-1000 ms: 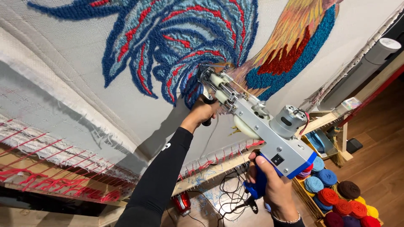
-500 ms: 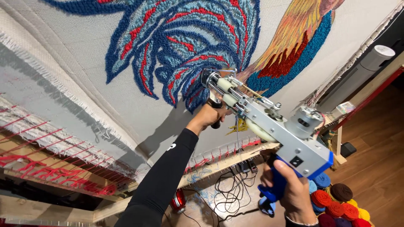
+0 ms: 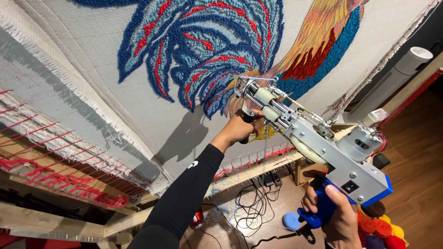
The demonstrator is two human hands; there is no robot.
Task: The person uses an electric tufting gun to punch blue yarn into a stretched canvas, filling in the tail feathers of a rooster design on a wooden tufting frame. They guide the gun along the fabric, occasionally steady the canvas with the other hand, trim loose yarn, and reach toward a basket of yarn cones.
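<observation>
I keep the tufting gun braced two-handed: my right hand wraps its fingers around the blue grip, my left hand closes on the front handle, steadying the needle tip against the stretched cloth beside the tufted design.

We see a wooden floor carrying tangled black cables, balls of yarn in red, orange and yellow, and a blue slipper.
</observation>
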